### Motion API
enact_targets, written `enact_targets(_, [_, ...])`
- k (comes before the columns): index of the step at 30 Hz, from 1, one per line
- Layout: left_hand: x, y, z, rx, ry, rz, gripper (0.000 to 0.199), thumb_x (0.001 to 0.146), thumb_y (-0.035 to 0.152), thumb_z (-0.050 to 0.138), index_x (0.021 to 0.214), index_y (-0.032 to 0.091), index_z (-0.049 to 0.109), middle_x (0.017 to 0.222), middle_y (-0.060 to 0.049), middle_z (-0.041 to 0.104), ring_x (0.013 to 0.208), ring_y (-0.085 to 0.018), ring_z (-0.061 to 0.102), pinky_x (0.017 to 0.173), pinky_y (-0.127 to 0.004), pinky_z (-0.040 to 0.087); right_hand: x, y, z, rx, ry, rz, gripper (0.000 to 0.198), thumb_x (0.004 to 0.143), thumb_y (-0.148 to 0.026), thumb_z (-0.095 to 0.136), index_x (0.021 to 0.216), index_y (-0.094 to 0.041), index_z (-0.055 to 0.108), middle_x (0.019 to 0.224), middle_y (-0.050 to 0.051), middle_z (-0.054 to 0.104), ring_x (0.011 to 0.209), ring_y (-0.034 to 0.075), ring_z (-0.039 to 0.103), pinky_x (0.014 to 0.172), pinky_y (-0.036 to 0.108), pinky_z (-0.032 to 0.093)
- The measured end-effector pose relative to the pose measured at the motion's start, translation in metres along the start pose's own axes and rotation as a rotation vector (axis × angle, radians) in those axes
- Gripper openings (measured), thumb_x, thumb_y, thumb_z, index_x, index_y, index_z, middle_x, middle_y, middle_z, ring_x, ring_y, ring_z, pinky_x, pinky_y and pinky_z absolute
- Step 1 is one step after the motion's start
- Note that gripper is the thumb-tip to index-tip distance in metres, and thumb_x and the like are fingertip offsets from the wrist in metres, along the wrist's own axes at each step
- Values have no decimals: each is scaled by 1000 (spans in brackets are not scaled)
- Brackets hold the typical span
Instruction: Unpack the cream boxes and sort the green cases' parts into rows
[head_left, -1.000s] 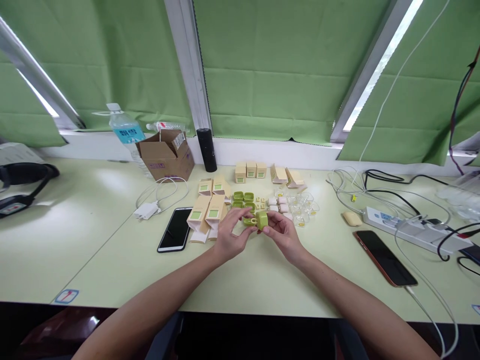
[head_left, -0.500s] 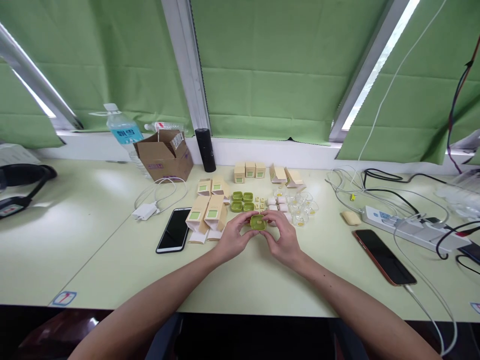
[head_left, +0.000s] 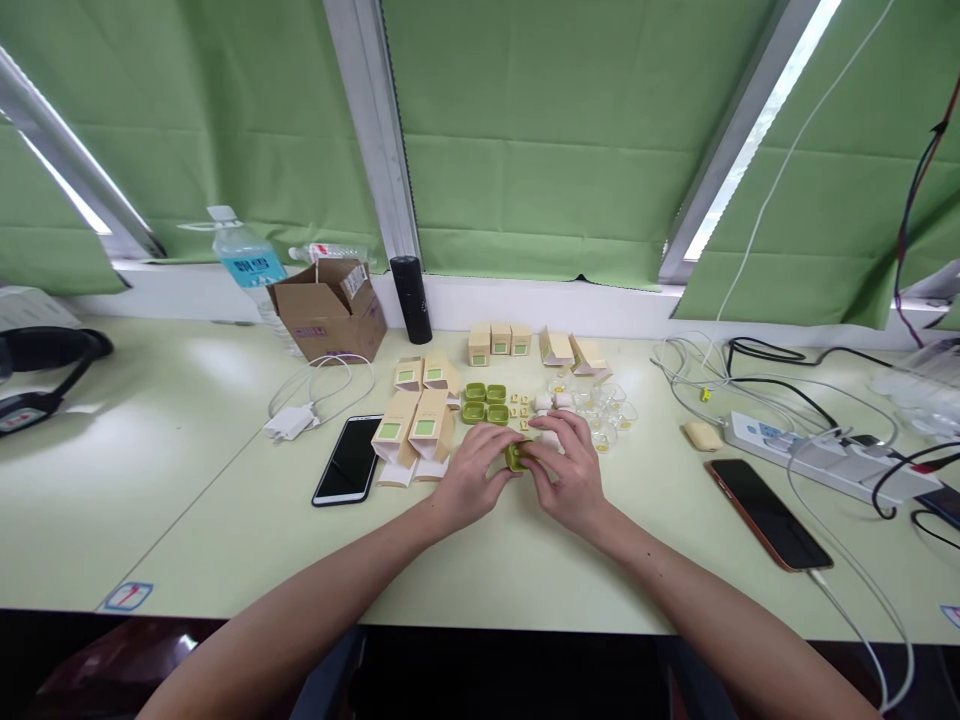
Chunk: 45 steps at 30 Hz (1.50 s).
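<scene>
A small olive-green square tray (head_left: 515, 457) is held between my two hands near the middle of the table, partly covered by fingers. My left hand (head_left: 478, 467) grips its left side with thumb and fingers. From the right, my right hand (head_left: 568, 467) has its fingertips on the tray. Just behind stand several similar green trays (head_left: 474, 411) in two rows. Beside them lie tiny yellow pieces (head_left: 523, 411), too small to make out. Several pale pink-white blocks (head_left: 562, 400) and clear domed covers (head_left: 613, 405) sit to the right, some hidden by my right hand.
Small cream boxes with green labels (head_left: 431, 425) lie left of my hands; more boxes (head_left: 501, 340) stand behind. A phone (head_left: 347, 460) lies at left, another phone (head_left: 769, 513) at right by a power strip (head_left: 817, 460). A cardboard box (head_left: 337, 320) stands at the back.
My right-hand fingers have moved in over the tray, which now shows less between my hands. The tray appears turned or tilted. Both hands remain in nearly the same place.
</scene>
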<state>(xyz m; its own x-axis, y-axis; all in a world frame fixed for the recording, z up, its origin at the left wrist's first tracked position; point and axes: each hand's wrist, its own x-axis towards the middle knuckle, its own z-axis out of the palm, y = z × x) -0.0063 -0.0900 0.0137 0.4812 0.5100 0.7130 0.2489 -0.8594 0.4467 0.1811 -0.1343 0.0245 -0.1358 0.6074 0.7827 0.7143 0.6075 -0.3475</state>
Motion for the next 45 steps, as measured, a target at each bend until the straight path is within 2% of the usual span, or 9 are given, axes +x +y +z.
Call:
enact_targets(6, [2, 6, -1, 133, -32, 138, 39, 92, 14, 64, 129, 19, 54, 114, -13, 69, 105, -27, 63, 92, -47, 53, -2, 1, 3, -57, -23, -63, 25, 85, -7, 61, 90, -27, 75, 120, 8, 65, 124, 33, 49, 98, 56, 53])
enact_targets(19, [4, 12, -3, 234, -71, 95, 34, 91, 10, 58, 124, 19, 57, 111, -11, 70, 104, -28, 62, 91, -46, 50, 2, 1, 4, 47, 9, -3, 22, 87, -7, 60, 82, -25, 70, 106, 8, 60, 115, 29, 50, 97, 53, 50])
enact_targets(25, [3, 9, -5, 318, -24, 32, 39, 88, 11, 61, 126, 21, 59, 114, -10, 72, 111, -31, 60, 93, -48, 47, 5, -6, -1, 92, 84, 38, 16, 88, -15, 61, 83, -27, 71, 99, 7, 57, 107, 28, 52, 95, 54, 47])
enact_targets(29, [4, 3, -7, 327, 31, -98, 40, 84, 13, 68, 122, 22, 61, 112, -9, 73, 112, -34, 58, 93, -49, 46, 10, -8, -10, 83, 189, 33, 12, 88, -19, 64, 82, -27, 72, 92, 7, 54, 99, 28, 54, 91, 52, 47])
enact_targets(32, [7, 1, -11, 299, 86, -197, 44, 80, 15, 72, 121, 23, 61, 113, -8, 72, 114, -34, 56, 94, -50, 45, 15, 4, -12, 45, 193, 77, 13, 89, -20, 64, 82, -27, 72, 90, 7, 57, 99, 27, 53, 89, 48, 47])
enact_targets(34, [10, 0, -15, 299, 109, -237, 47, 78, 13, 72, 122, 24, 60, 114, -8, 71, 114, -35, 55, 93, -49, 44, 21, 15, -11, -1, 104, 126, 14, 89, -19, 63, 80, -26, 72, 89, 6, 63, 99, 27, 53, 88, 46, 45])
enact_targets(38, [17, -7, -23, 355, 102, -305, 47, 75, 12, 70, 120, 24, 61, 108, -10, 69, 113, -36, 55, 91, -50, 42, 37, 30, -1, -152, -237, 149, 18, 86, -10, 64, 75, -24, 72, 82, 3, 72, 87, 22, 58, 89, 42, 36])
enact_targets(42, [23, -18, -31, 456, 3, -346, 42, 75, 18, 70, 116, 23, 64, 101, -11, 70, 113, -37, 55, 91, -51, 40, 56, 29, 12, -371, -527, 146, 23, 82, -3, 61, 72, -21, 72, 78, 3, 76, 83, 20, 59, 85, 37, 29])
enact_targets(45, [24, -25, -34, 506, -78, -341, 40, 74, 16, 69, 113, 23, 64, 96, -12, 71, 115, -38, 54, 91, -51, 38, 65, 27, 22, -518, -645, 142, 24, 81, -3, 60, 70, -20, 73, 74, 6, 76, 84, 21, 59, 80, 36, 26])
